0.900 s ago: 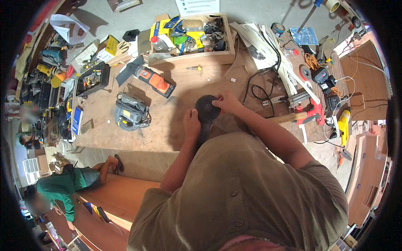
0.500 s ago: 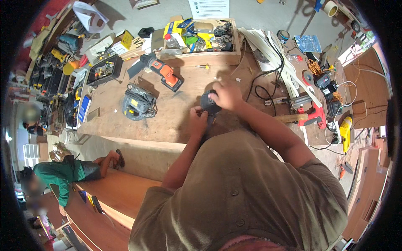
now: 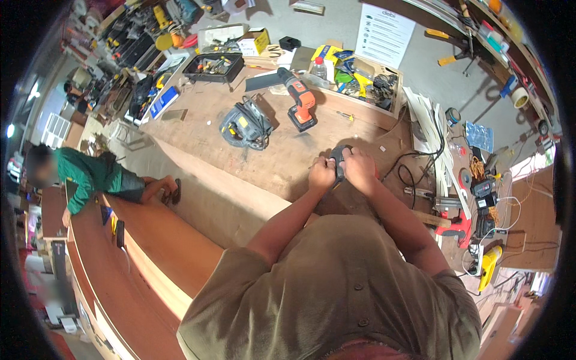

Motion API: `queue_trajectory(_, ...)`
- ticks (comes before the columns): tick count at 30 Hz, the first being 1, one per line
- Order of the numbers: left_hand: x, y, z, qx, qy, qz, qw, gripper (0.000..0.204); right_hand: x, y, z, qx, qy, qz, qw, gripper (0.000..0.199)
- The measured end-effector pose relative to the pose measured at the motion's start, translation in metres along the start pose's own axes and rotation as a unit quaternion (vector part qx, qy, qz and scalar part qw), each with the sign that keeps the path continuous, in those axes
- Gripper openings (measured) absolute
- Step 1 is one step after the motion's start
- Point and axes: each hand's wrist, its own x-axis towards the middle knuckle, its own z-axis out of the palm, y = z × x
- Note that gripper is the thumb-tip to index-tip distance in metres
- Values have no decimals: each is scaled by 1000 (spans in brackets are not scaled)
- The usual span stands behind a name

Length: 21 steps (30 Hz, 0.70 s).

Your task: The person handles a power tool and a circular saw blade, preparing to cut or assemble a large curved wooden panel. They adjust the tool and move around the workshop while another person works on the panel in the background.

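Observation:
Close in front of my body, at the near edge of the workbench (image 3: 222, 174), both hands meet on a dark, rounded thing (image 3: 339, 154). Its kind is hard to tell, as my fingers cover most of it. My left hand (image 3: 322, 174) is closed on its left side, knuckles up. My right hand (image 3: 359, 169) wraps the right side, and a bit of red shows beside it. Beyond my hands lie an orange and black cordless power tool (image 3: 302, 102) and a dark grey corded power tool (image 3: 245, 125) with a yellow label.
An open wooden box (image 3: 396, 90) of tools stands at the back, beside pale strips (image 3: 429, 120) and a black cable (image 3: 414, 171). A red-headed hammer (image 3: 457, 230) lies at the right. At the left, a person in green (image 3: 90, 174) leans over long wooden panels (image 3: 168, 231).
The view has turned, so the bench appears further right and tilted. My fingers have closed round the dark thing from both sides; earlier its broad round face showed more.

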Motion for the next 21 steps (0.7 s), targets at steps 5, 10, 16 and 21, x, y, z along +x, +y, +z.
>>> queue_trajectory(5, -2, 0, -1, -35, -1, -27, 999, 31, -8, -2, 1, 37, 133, -56, 989, 25)
queue_trajectory(10, -2, -5, 1, -46, 1, 0, 999, 28, 0, 4, 7, -5, 56, -23, 998, 28)
queue_trajectory(16, -7, -2, -6, -32, -16, 18, 999, 26, -5, -3, 0, 31, 130, -47, 990, 25)
queue_trajectory(21, -7, -1, -7, -30, -12, 32, 999, 25, -1, 8, 6, -4, 47, -65, 997, 28)
